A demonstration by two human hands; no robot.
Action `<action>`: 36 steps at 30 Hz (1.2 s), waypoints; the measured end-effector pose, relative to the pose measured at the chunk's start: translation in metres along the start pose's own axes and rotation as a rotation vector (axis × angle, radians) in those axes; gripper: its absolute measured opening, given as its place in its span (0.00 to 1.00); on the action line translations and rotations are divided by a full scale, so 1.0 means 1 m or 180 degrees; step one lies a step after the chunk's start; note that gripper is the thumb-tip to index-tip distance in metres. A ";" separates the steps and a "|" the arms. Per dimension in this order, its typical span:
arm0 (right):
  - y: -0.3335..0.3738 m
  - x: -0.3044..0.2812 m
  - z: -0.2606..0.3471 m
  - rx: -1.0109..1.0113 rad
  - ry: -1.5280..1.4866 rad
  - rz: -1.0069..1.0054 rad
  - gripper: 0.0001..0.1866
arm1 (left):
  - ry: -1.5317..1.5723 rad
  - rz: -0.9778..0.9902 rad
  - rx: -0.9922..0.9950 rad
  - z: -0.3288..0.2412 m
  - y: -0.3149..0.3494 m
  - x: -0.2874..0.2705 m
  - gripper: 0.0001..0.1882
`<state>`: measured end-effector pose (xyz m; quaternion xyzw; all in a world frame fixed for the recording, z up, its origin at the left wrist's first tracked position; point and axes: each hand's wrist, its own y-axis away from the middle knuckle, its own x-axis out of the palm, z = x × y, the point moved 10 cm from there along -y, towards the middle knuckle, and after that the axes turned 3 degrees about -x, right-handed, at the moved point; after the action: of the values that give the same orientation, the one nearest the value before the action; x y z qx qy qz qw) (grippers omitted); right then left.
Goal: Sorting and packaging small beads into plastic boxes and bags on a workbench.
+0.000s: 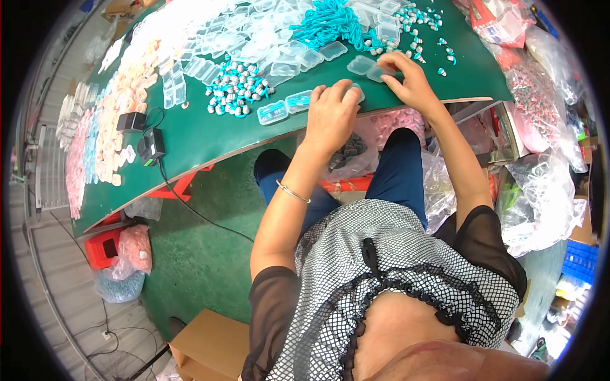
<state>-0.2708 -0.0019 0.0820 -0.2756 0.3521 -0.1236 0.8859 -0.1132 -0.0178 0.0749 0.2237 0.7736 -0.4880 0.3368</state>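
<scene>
My left hand (332, 115) is bent over a small clear case (358, 90) with teal contents by the table's front edge, its fingers curled down and partly hiding the case. To its left stand two more filled cases: one (272, 113) shows teal and grey pieces, the other (298, 101) lies closer to my fingers. My right hand (412, 82) pinches the edge of an open, see-through plastic case (361, 65) between thumb and fingers. Part of that case is hidden by the fingertips.
A pile of teal and grey earplugs (236, 87) lies left of the filled cases. Empty clear cases (254, 38) and bundled teal cords (327, 24) cover the far table. Black adapters (151, 147) with a cable sit left. Bagged parts (537, 95) crowd the right side.
</scene>
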 end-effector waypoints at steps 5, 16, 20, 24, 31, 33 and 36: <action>0.027 -0.002 0.018 -0.0362 0.0638 0.0073 0.19 | 0.0035 -0.0046 -0.0195 0.015 0.001 -0.003 0.20; 0.037 -0.008 0.020 -0.0241 0.0889 0.0373 0.14 | -0.0195 -0.0035 -0.0442 0.010 -0.001 -0.008 0.20; 0.036 -0.015 0.015 -0.0205 0.1016 0.0342 0.10 | -0.0346 0.0007 -0.0371 0.014 -0.001 0.000 0.20; 0.040 -0.006 0.019 -0.0439 0.1371 0.0491 0.08 | -0.0437 -0.0018 -0.0413 0.011 -0.003 0.003 0.18; 0.033 0.006 0.035 -0.0277 0.1875 0.0289 0.12 | -0.0794 -0.0026 -0.0487 0.005 -0.004 0.003 0.19; 0.030 0.010 0.040 -0.0252 0.1976 0.0235 0.12 | -0.0804 0.0004 -0.0558 0.006 -0.005 0.003 0.19; 0.027 0.019 0.038 -0.0145 0.2206 0.0284 0.12 | -0.0886 0.0019 -0.0571 0.004 -0.007 0.001 0.19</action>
<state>-0.2301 0.0277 0.0784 -0.2212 0.6463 -0.1632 0.7119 -0.1173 -0.0246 0.0773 0.1252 0.7593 -0.4422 0.4608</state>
